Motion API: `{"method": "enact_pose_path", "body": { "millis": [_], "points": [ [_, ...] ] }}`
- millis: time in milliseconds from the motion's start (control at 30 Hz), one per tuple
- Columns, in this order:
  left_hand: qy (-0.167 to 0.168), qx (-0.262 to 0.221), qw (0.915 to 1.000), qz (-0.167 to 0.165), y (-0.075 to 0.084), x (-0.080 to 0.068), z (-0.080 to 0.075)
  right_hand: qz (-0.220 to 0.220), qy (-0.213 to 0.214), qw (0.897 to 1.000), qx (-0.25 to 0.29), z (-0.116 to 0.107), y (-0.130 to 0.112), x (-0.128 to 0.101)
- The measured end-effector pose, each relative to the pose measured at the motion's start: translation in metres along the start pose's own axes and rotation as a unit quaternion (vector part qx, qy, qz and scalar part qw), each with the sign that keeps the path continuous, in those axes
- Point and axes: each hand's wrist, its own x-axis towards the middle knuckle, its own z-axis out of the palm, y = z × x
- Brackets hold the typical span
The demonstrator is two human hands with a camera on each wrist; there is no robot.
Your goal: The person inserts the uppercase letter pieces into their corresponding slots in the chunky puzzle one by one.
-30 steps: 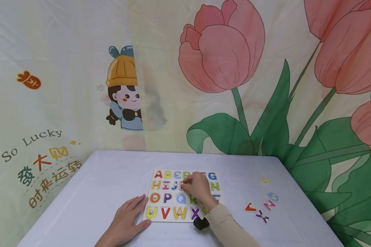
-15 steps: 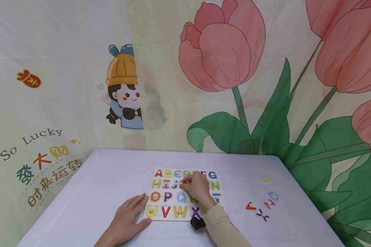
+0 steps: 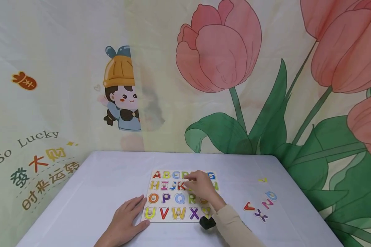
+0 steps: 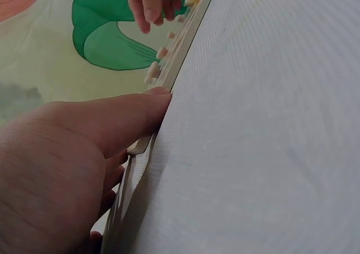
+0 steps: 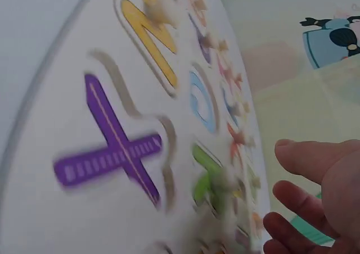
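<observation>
Right now I have the alphabet puzzle board (image 3: 179,197) lying flat on the white table (image 3: 96,192), and my right hand (image 3: 201,187) is over its upper-right part, fingertips near the top row of letters. To do this step well, I judge I should come down straight on the small knob of whichever letter I am after, pinch it squarely, and move it plumb so it does not catch in its cut-out; meanwhile the board should stay pinned. My left hand (image 3: 126,221) does that job: it lies flat with fingers straight, the thumb (image 4: 132,110) pressed against the board's near-left edge, holding nothing. As for my right hand, the wrist view shows the fingers (image 5: 306,158) loosely bent and apart above the board, with the purple X (image 5: 112,150) seated in its slot below them; I see no piece held, though from the head view I cannot tell whether a fingertip touches a knob. Loose letters (image 3: 261,206) lie well apart on the table to the right.
</observation>
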Motion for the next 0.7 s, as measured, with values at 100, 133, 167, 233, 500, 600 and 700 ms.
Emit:
{"method": "enact_pose_path", "body": {
  "millis": [100, 133, 167, 233, 500, 600, 700],
  "points": [
    [-0.003, -0.002, 1.0000, 0.000, 0.000, 0.000, -0.001, -0.017, -0.005, 1.000, -0.026, -0.036, 0.018, -0.002],
    [-0.004, -0.003, 1.0000, 0.001, 0.001, 0.001, -0.001, -0.019, -0.002, 0.999, -0.042, -0.051, 0.027, -0.003],
    [-0.005, -0.004, 1.0000, 0.001, 0.001, 0.001, -0.001, -0.021, 0.000, 0.998, -0.059, -0.065, 0.038, -0.004],
    [-0.004, -0.005, 1.0000, 0.001, 0.001, 0.001, -0.002, -0.026, 0.006, 0.995, -0.095, -0.095, 0.063, -0.007],
    [0.008, 0.000, 0.9999, 0.008, -0.002, -0.003, -0.003, -0.020, 0.003, 0.985, -0.173, -0.189, 0.171, -0.028],
    [0.009, -0.004, 0.9999, 0.010, -0.002, -0.003, -0.002, -0.010, 0.000, 0.984, -0.178, -0.208, 0.195, -0.035],
    [0.008, -0.005, 0.9999, 0.009, -0.002, -0.003, -0.001, -0.024, 0.004, 0.984, -0.179, -0.218, 0.210, -0.040]
  ]
}}
